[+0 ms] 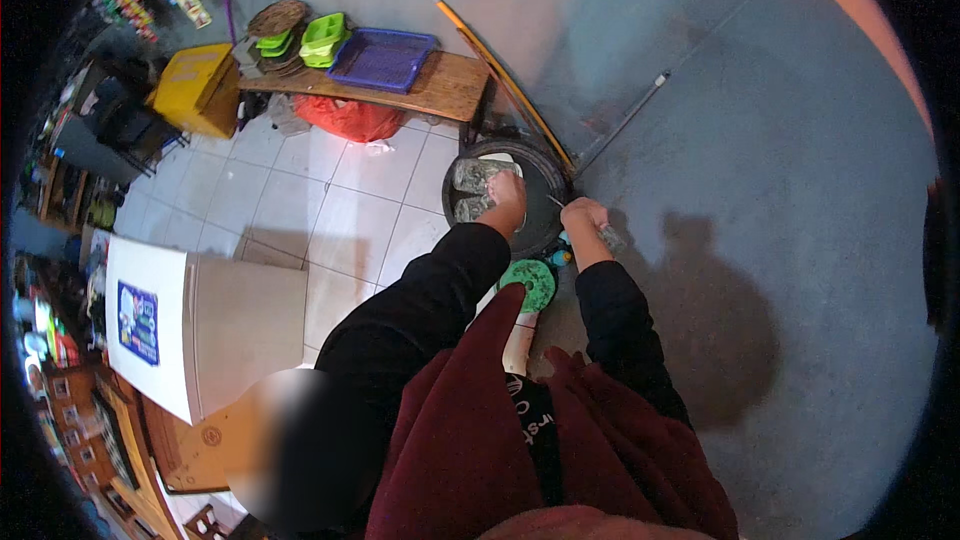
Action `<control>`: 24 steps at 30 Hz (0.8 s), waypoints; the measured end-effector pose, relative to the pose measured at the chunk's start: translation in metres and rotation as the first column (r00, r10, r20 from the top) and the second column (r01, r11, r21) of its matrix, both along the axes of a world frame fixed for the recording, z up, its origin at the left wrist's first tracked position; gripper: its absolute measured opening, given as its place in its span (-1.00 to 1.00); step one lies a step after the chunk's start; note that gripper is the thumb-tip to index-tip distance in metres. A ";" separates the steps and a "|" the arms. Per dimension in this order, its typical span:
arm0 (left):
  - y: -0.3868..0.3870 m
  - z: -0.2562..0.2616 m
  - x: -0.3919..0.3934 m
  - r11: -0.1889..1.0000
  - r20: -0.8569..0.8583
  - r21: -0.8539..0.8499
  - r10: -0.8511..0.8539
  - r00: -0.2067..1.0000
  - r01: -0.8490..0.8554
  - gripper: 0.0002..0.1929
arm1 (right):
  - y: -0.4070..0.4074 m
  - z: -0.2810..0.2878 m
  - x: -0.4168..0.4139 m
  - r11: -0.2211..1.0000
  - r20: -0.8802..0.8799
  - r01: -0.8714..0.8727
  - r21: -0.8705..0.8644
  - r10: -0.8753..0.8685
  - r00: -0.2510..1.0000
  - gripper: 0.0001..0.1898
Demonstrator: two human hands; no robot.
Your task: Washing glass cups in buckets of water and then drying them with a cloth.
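Observation:
A round black tub [551, 165] stands in front of me, with a white container [498, 158] partly visible inside. Two greyish-green, mottled cylindrical bundles [480, 175] lie at its left side. My left hand [508, 189] is over them, its fingers bent against their right ends; whether it grips one is unclear. My right hand [586, 214] is closed at the tub's right rim. A thin, pale, pointed tool [556, 201] sticks out of it to the left, and a similar mottled bundle [612, 239] shows below the same hand. A green speckled round stool top [531, 286] is near my feet.
Beyond the tub, a wooden bench [450, 82] holds a purple plastic basket [384, 58] and green trays [323, 39]. A red plastic bag [349, 117] lies beneath. Long poles [517, 82] lean at the wall. A white refrigerator [247, 315] stands left, near a person partly blurred.

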State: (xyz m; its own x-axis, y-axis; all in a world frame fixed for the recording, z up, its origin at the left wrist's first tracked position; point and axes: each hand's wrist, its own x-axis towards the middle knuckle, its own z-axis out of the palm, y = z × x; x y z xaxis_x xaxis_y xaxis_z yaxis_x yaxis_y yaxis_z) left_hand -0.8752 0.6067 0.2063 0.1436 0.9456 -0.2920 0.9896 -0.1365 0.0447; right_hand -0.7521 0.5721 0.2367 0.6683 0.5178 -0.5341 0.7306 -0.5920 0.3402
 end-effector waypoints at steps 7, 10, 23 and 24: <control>0.055 0.009 -0.080 0.991 0.242 0.003 -0.127 0.962 0.130 -0.81 | -0.003 0.021 -0.018 0.940 -0.203 0.151 0.307 -0.090 0.975 -0.56; 0.076 0.022 -0.160 0.993 0.375 -0.110 0.003 0.927 0.042 -0.73 | -0.008 0.013 -0.056 0.918 -0.427 0.215 0.333 -0.056 0.902 -0.46; 0.119 0.027 -0.578 0.689 0.762 -0.647 0.593 -0.260 -0.327 -0.86 | 0.142 -0.023 -0.400 0.780 -0.802 0.286 0.556 0.413 0.431 -0.51; 0.124 0.034 -0.606 0.663 0.746 -0.666 0.576 -0.336 -0.342 -0.86 | 0.166 -0.019 -0.431 0.793 -0.805 0.259 0.552 0.425 0.415 -0.51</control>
